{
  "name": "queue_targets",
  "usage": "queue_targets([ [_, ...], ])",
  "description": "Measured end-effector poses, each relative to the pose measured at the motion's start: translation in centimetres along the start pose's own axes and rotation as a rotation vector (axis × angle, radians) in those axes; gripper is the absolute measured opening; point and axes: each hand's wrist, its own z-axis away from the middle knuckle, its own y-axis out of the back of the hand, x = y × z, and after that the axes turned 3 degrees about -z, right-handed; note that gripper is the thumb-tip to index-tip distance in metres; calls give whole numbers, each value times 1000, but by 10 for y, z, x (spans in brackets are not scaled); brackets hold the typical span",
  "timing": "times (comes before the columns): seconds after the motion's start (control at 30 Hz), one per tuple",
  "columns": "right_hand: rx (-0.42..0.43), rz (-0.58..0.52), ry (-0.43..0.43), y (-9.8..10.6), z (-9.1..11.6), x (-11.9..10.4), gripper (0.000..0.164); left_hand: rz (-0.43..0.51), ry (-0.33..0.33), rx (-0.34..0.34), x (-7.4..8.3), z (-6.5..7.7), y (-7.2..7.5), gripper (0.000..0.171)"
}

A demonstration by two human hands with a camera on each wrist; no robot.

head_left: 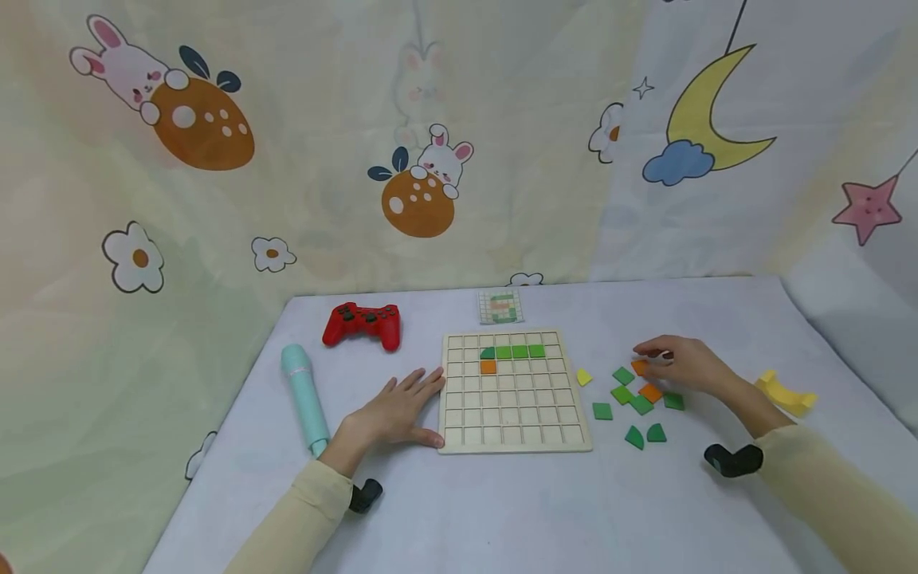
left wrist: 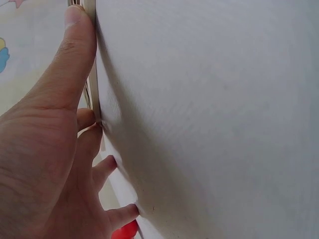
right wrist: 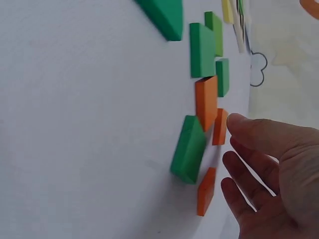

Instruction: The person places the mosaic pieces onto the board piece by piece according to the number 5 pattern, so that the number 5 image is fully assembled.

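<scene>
My left hand (head_left: 398, 410) lies spread at the left edge of a pale wooden grid board (head_left: 516, 414). In the left wrist view its thumb (left wrist: 75, 40) rests along the board's side. A row of green squares (head_left: 519, 351), a dark green rounded piece (head_left: 488, 353) and an orange square (head_left: 488, 367) sit in the grid. My right hand (head_left: 684, 365) hovers over loose tiles right of the board, fingers loosely bent. In the right wrist view, its thumb tip is right at an orange tile (right wrist: 220, 127), with another orange tile (right wrist: 206, 191) nearby.
Loose green tiles (head_left: 641, 405), rounded green pieces (head_left: 634, 437) and a yellow piece (head_left: 584, 377) lie right of the board. A patterned card (head_left: 500, 306) is behind it. Around stand a red game controller (head_left: 362, 325), a teal microphone-like toy (head_left: 306, 399) and a yellow curved object (head_left: 786, 395).
</scene>
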Motion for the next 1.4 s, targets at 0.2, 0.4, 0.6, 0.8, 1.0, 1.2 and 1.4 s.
queue_targets([
  [0.2,-6,-25,-5,-2,2,5,39,-9,3,5,-1,-1,-1,105],
  [0.4,8,-25,-18,-5,2,4,38,3,1,8,-1,-1,-1,105],
  [0.6,17,-26,-24,-7,1,4,37,14,-2,6,-1,-1,-1,105],
  [0.8,5,-18,-46,-9,-9,-13,39,5,0,10,-1,-2,-3,106],
  [1.0,-1,-22,-10,-18,-27,-46,39,2,3,6,-1,-1,-2,105],
  [1.2,-5,-25,160,-40,-44,-84,36,10,2,-1,-1,0,-2,106],
  [1.4,-34,-51,239,-69,-57,-129,33,-3,4,0,-1,0,-2,105],
])
